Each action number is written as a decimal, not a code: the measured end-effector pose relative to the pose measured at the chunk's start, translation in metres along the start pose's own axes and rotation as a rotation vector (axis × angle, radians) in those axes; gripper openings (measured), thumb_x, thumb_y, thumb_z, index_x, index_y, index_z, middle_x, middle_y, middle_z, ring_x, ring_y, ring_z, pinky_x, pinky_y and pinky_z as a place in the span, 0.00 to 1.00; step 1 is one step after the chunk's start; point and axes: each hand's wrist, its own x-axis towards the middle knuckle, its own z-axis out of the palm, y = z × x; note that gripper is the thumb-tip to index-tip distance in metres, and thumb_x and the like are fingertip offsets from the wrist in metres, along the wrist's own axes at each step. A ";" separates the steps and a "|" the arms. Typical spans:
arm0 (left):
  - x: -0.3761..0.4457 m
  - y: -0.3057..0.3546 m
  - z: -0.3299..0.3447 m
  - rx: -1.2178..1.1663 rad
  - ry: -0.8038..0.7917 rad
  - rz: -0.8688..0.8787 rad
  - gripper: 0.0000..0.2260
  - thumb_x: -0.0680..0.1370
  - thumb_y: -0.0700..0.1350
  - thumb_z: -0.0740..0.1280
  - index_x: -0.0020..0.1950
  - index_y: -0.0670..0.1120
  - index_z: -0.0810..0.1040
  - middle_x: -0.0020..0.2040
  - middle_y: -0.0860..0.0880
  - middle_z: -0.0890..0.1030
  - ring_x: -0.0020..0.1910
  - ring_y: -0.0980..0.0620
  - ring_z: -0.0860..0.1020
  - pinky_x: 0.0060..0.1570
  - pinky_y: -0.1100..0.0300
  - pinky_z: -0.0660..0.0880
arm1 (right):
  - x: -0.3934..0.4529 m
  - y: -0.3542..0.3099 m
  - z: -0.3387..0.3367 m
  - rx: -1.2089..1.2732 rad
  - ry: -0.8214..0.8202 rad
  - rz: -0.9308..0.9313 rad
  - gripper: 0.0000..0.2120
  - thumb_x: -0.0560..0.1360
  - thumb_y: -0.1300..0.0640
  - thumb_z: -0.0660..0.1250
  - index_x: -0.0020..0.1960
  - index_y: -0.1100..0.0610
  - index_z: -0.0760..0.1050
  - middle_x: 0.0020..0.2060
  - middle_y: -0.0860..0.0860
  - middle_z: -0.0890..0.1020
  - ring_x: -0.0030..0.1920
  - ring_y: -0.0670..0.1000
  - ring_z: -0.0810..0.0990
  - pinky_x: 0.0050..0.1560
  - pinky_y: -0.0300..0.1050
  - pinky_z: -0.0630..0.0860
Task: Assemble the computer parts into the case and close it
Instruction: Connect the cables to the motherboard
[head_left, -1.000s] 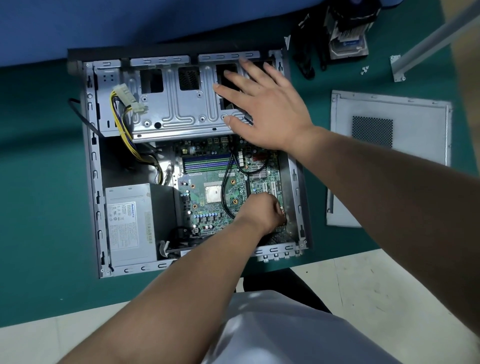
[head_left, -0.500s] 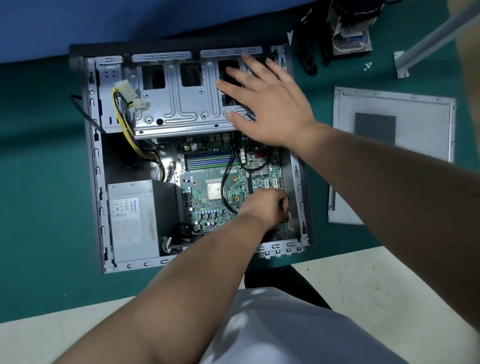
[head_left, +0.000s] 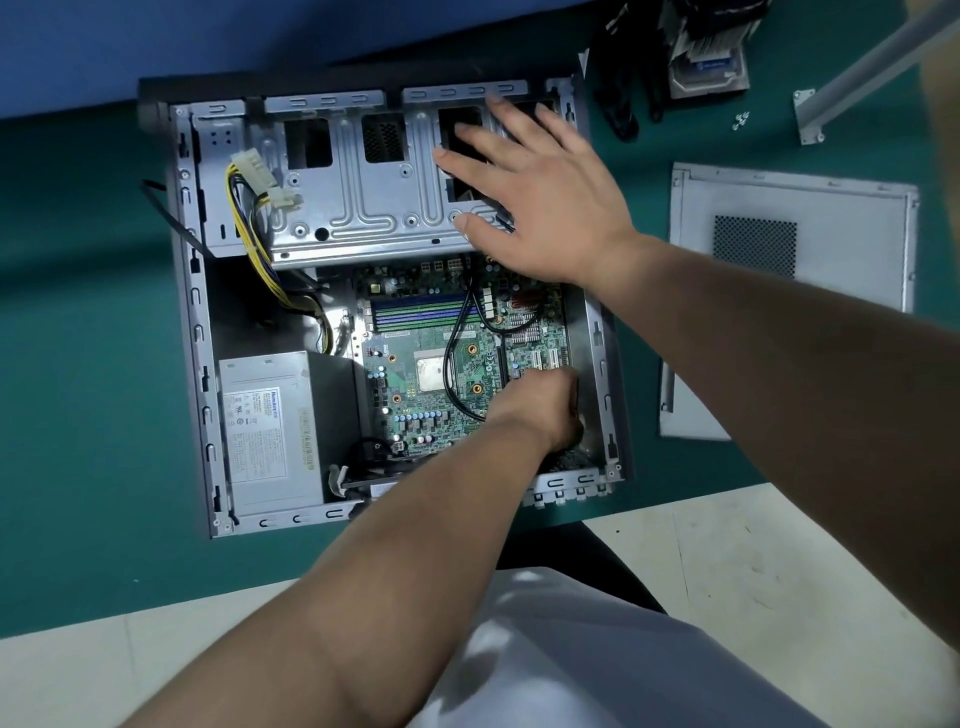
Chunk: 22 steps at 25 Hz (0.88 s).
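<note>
The open computer case (head_left: 195, 322) lies flat on the green table. Inside it are the green motherboard (head_left: 415, 353), the grey power supply (head_left: 270, 431) and the metal drive cage (head_left: 363, 208). My left hand (head_left: 545, 410) is down at the board's near right corner, next to the case wall. Its fingers curl over the board's edge, and what lies under them is hidden. My right hand (head_left: 540, 208) rests flat with spread fingers on the right end of the drive cage. The case's side panel (head_left: 779, 312) lies on the table to the right.
Yellow power cables with white plugs (head_left: 249, 208) drape over the cage's left end, and a black cable (head_left: 452, 364) loops across the board. A hard drive (head_left: 706, 67), black cables (head_left: 618, 104), small screws (head_left: 740, 120) and a metal bracket (head_left: 831, 93) lie at the back right.
My left hand has shifted slightly toward the case's right wall. My right hand stays flat on the drive cage.
</note>
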 end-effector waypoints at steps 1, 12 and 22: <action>0.000 -0.001 0.000 -0.007 -0.004 0.000 0.14 0.77 0.38 0.71 0.60 0.51 0.76 0.47 0.49 0.79 0.48 0.45 0.80 0.50 0.51 0.81 | 0.000 0.000 0.000 0.001 -0.002 0.001 0.30 0.81 0.34 0.47 0.81 0.40 0.57 0.80 0.46 0.63 0.82 0.52 0.52 0.80 0.59 0.49; 0.001 0.003 -0.001 -0.071 -0.014 -0.062 0.17 0.77 0.37 0.70 0.65 0.47 0.74 0.53 0.45 0.80 0.53 0.43 0.81 0.56 0.47 0.81 | 0.001 0.000 0.000 0.007 -0.007 0.003 0.30 0.81 0.33 0.46 0.81 0.40 0.58 0.80 0.46 0.64 0.82 0.52 0.52 0.80 0.59 0.49; -0.012 -0.010 -0.025 0.006 -0.081 0.097 0.12 0.78 0.44 0.74 0.57 0.50 0.75 0.48 0.50 0.78 0.52 0.46 0.79 0.48 0.57 0.72 | 0.000 0.000 -0.003 0.007 -0.040 0.001 0.30 0.80 0.33 0.46 0.81 0.39 0.57 0.80 0.46 0.64 0.82 0.52 0.52 0.80 0.58 0.49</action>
